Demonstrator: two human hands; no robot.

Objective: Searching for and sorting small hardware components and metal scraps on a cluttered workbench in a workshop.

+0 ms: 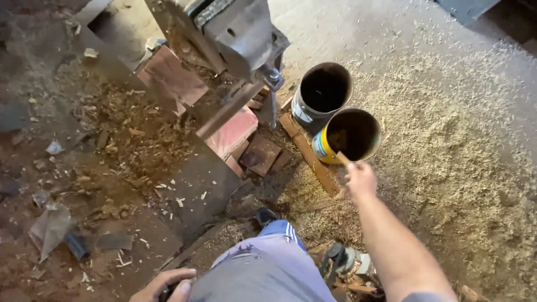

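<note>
A person's right hand [361, 178], right of centre, pinches a small wooden stick [343, 159] at the rim of a yellow can [348, 136] standing on sawdust. A grey can [320, 94] touches it above. At the bottom edge the left hand [163, 285], half cut off, curls round a dark object too hidden to identify. A metal vise [235, 33] fills the upper centre.
</note>
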